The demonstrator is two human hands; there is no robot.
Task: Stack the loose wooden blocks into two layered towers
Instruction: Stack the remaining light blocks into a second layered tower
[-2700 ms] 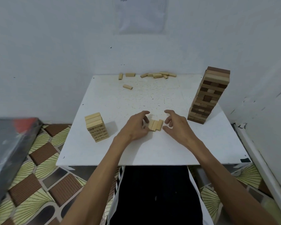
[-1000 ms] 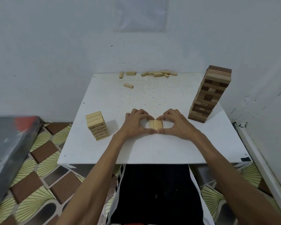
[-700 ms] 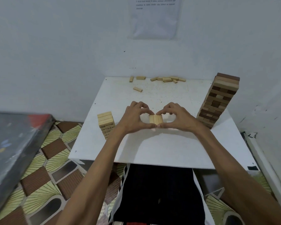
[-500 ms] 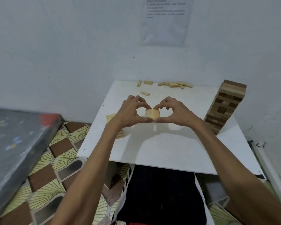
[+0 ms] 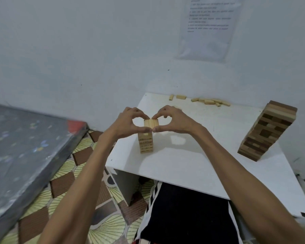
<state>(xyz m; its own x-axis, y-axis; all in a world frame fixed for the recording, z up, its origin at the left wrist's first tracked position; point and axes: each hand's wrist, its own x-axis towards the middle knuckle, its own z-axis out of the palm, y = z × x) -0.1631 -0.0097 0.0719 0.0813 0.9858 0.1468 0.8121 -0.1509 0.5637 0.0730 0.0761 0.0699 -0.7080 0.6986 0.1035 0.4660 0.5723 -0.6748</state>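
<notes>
1. A row [image 5: 151, 123] of three pale blocks hangs pinched between both hands directly over the short tower [image 5: 146, 144], near the left edge of the table [image 5: 192, 161]. Whether it touches the top cannot be told.
2. The wood looks light, stiff and smooth. The row likely holds together only by an inward squeeze on its two outer sides, so a slack grip could drop the middle block.
3. The left hand [image 5: 128, 123] grips the row's left side with curled thumb and forefinger. The right hand [image 5: 174, 121] mirrors it, both forearms outstretched.
4. The tall tower [image 5: 267, 130] stands well apart at right, and loose blocks [image 5: 209, 101] line the far edge.
</notes>
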